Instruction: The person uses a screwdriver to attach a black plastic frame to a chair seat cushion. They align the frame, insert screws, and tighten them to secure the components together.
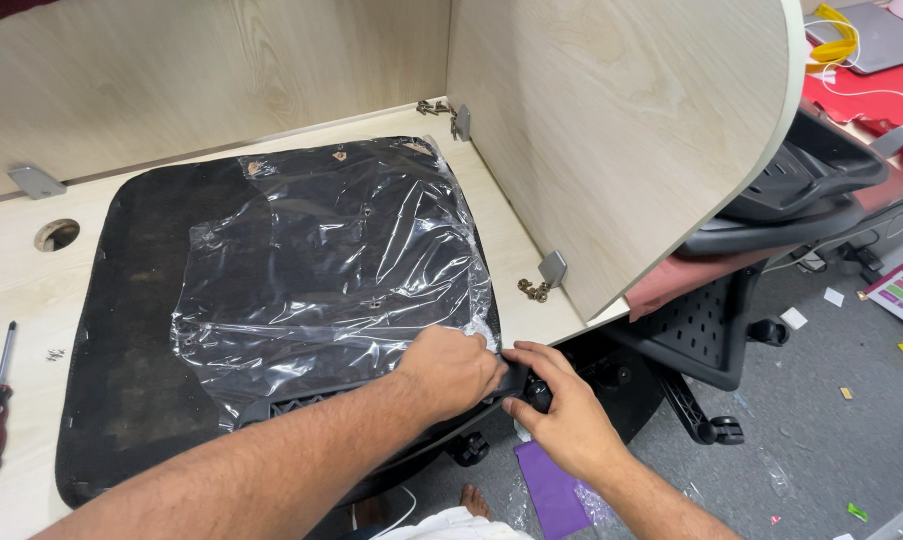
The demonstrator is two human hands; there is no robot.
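both forearms are bare, with no sleeves, watch or rings in view. the left hand (451, 368) and right hand (561, 410) wear no gloves. a bare foot (474, 498) shows below, beside white cloth (451, 525).

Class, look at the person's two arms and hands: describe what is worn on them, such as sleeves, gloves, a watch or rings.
Both forearms are bare: no sleeves reach into view. The left hand and the right hand wear no gloves. No watch, bracelet or ring shows on the sides that face the camera.
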